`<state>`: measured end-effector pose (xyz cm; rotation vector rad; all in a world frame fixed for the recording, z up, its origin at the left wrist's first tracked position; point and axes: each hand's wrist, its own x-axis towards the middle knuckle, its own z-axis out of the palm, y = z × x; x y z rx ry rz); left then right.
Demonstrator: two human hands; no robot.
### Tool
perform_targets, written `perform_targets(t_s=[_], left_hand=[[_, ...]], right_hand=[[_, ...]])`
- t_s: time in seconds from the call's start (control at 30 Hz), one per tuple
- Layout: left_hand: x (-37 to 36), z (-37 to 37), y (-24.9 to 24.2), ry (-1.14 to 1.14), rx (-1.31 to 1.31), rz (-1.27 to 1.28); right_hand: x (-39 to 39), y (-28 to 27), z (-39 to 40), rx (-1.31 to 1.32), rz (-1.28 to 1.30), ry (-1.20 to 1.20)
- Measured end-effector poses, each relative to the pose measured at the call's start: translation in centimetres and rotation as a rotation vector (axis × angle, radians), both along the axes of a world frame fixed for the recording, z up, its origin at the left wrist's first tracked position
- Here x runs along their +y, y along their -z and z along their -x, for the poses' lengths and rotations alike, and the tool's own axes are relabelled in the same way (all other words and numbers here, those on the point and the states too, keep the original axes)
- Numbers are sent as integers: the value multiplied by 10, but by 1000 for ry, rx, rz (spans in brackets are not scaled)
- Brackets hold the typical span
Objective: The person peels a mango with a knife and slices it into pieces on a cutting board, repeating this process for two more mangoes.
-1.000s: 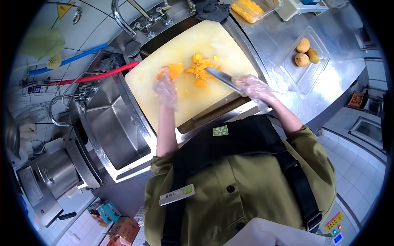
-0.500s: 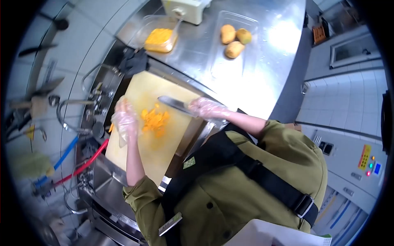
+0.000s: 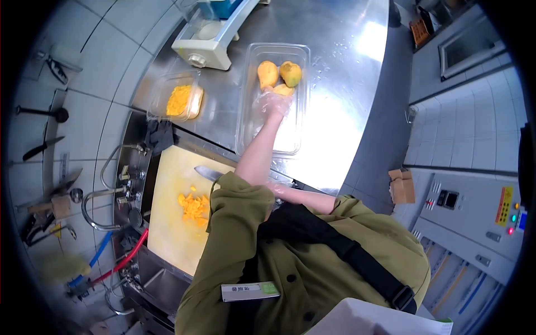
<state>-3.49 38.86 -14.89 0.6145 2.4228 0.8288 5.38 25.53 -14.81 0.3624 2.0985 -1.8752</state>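
My left hand (image 3: 273,103), in a clear plastic glove, reaches into a clear plastic tray (image 3: 241,134) on the steel counter. Its fingers close over the nearest mango (image 3: 285,90); two more mangoes, one yellow (image 3: 268,73) and one partly green (image 3: 291,72), lie just beyond. My right hand (image 3: 276,188), also gloved, is mostly hidden behind my left sleeve. From there a knife (image 3: 207,172) sticks out, its blade above the cutting board (image 3: 167,192). A heap of orange mango pieces (image 3: 194,207) lies on the board, partly covered by my left sleeve.
A clear container of diced mango (image 3: 179,101) stands at the counter's left side, beside a white appliance (image 3: 209,53). Taps (image 3: 103,206) and a sink (image 3: 162,287) are left of and below the board. Knives and tools hang on the tiled wall.
My left hand has left the cutting board and gone forward to the mangoes in the tray. My right hand keeps the knife near the board's right edge. The view has shifted.
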Motion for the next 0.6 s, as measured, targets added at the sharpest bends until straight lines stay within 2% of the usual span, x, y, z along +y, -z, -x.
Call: perform_targets(t_s=[0.03, 0.1, 0.13, 0.17, 0.23, 0.3, 0.33, 0.37, 0.4, 0.47, 0.53, 0.57, 0.6], left_hand=[[0, 1, 2, -88, -78, -46], [9, 21, 66, -125, -138, -297], [-5, 24, 50, -11, -197, -450], [-21, 28, 35, -13, -355, -527], [-64, 19, -42, 7, -663, -688], [-115, 19, -83, 84, -640, -789], [-144, 19, -101, 124, -629, -839], [-174, 14, -120, 62, -528, -900], [-205, 10, -132, -1, -429, -955], [-266, 15, -124, -196, -406, -982], [-302, 19, -115, -614, -204, -1264], [-324, 22, -115, -653, -223, -1467], [-350, 26, -115, -689, -236, -1673]], right_hand=[[-2, -2, -2, -1, 26, 21], [-2, -11, -2, -29, 70, 81], [-3, -16, -2, -43, 79, 103], [-3, -19, -3, -49, 69, 117], [-5, -13, -3, -29, 28, 97], [-11, 34, -2, 101, -95, -11], [-10, 36, 0, 113, -123, -69], [-10, 38, 2, 126, -150, -126], [-5, 10, 5, 82, -141, -189], [-9, -2, 8, -20, -69, -168], [-15, -6, 12, -122, 6, -117], [-18, -3, 14, -176, 48, -80], [-23, 1, 16, 0, 21, -112]])
